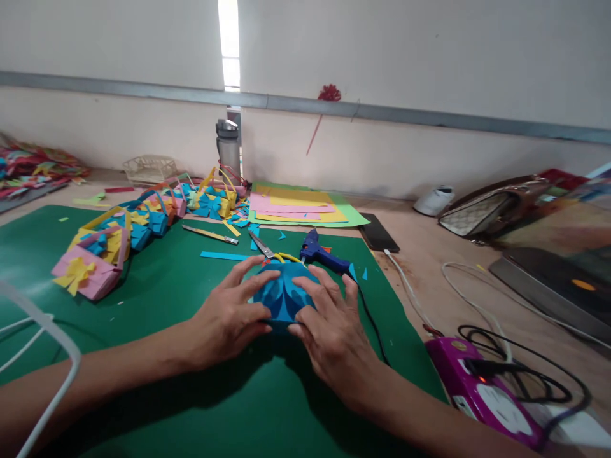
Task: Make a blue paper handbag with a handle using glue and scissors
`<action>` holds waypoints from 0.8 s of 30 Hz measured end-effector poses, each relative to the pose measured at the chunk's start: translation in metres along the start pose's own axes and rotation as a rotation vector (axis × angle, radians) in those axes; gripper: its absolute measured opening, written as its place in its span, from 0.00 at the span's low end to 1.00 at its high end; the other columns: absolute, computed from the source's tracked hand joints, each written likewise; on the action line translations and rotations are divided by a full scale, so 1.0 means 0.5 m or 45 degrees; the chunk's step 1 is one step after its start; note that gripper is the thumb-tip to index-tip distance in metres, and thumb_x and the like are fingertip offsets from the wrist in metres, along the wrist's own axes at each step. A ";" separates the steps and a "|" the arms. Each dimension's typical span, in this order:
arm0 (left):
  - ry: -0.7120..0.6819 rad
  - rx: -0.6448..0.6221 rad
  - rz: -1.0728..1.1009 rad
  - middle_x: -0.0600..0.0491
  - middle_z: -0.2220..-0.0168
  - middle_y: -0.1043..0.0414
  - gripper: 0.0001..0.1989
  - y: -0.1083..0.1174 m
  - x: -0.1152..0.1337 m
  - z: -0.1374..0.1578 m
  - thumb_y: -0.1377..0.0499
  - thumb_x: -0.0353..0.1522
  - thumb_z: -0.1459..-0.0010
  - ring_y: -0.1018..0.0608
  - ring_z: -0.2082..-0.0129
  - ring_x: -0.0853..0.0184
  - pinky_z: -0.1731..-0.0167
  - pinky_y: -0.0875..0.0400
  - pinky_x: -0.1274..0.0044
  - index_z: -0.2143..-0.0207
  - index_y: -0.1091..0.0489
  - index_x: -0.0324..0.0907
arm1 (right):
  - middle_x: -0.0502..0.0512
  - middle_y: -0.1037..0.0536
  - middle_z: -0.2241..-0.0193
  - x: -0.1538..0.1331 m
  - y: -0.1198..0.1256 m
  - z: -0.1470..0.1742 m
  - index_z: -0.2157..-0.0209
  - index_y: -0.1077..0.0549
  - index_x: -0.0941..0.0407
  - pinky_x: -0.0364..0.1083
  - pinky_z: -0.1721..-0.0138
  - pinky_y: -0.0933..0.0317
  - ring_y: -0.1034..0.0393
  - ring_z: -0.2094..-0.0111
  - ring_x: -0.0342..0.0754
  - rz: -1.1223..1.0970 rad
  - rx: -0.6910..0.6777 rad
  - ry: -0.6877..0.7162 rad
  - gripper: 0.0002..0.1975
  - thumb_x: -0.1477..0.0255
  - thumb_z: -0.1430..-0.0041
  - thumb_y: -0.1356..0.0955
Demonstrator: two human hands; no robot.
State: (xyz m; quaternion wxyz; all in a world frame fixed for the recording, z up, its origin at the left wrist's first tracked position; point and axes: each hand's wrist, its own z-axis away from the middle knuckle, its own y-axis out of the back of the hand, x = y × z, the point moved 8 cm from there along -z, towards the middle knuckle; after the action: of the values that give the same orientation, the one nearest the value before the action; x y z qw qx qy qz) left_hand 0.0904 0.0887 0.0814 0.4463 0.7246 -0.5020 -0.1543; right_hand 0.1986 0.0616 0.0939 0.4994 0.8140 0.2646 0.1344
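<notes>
The label (462, 405) on the purple extension box (442, 355) is too small to read; a bright blue folded paper piece (284, 298), creased into pointed facets, is over the green mat (176, 401), fingers of the left hand (231, 312) and right hand (337, 321) clamped on its two sides

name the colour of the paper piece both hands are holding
The paper piece is bright blue, seen best in the head view.
</notes>
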 end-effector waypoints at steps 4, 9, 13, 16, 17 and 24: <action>0.010 0.056 0.012 0.45 0.47 0.36 0.07 0.007 -0.001 -0.002 0.45 0.27 0.44 0.45 0.40 0.54 0.45 0.40 0.59 0.74 0.30 0.39 | 0.64 0.29 0.52 0.000 0.012 0.003 0.71 0.31 0.57 0.65 0.48 0.55 0.45 0.43 0.61 -0.049 0.095 0.001 0.07 0.75 0.41 0.38; 0.137 0.052 0.058 0.46 0.46 0.36 0.06 0.016 -0.028 -0.002 0.45 0.28 0.44 0.44 0.41 0.54 0.46 0.41 0.57 0.74 0.31 0.40 | 0.68 0.32 0.50 0.034 0.026 0.002 0.51 0.39 0.60 0.63 0.46 0.53 0.43 0.44 0.60 -0.168 0.227 -0.097 0.21 0.73 0.46 0.33; 0.215 0.044 0.100 0.47 0.46 0.37 0.06 0.014 -0.049 0.003 0.45 0.30 0.43 0.44 0.41 0.54 0.45 0.43 0.55 0.73 0.32 0.41 | 0.60 0.29 0.56 0.063 0.030 -0.003 0.56 0.36 0.55 0.58 0.51 0.44 0.37 0.50 0.56 -0.351 0.249 -0.242 0.15 0.73 0.46 0.33; 0.245 0.055 0.133 0.47 0.46 0.37 0.06 0.014 -0.053 0.005 0.45 0.30 0.43 0.45 0.41 0.55 0.46 0.43 0.54 0.73 0.32 0.41 | 0.55 0.29 0.62 0.078 0.030 -0.006 0.65 0.33 0.54 0.53 0.57 0.39 0.33 0.57 0.51 -0.493 0.243 -0.348 0.06 0.74 0.46 0.34; 0.254 0.057 0.141 0.47 0.45 0.38 0.07 0.015 -0.053 0.006 0.45 0.30 0.43 0.45 0.41 0.54 0.46 0.43 0.54 0.73 0.32 0.41 | 0.54 0.29 0.63 0.081 0.030 -0.007 0.67 0.32 0.54 0.51 0.58 0.39 0.33 0.59 0.50 -0.528 0.236 -0.375 0.03 0.74 0.46 0.34; 0.274 0.046 0.143 0.47 0.44 0.39 0.06 0.013 -0.042 0.007 0.45 0.29 0.44 0.46 0.40 0.54 0.46 0.43 0.53 0.74 0.31 0.41 | 0.51 0.31 0.69 0.084 0.017 -0.006 0.75 0.35 0.54 0.49 0.60 0.40 0.35 0.63 0.48 -0.621 0.171 -0.451 0.05 0.73 0.47 0.34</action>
State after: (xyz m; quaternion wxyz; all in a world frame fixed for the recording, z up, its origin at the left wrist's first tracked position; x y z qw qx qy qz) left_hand 0.0748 0.1045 0.0802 0.4925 0.7156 -0.4936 -0.0411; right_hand 0.2343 0.0847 0.1010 0.5003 0.7685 0.3692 -0.1511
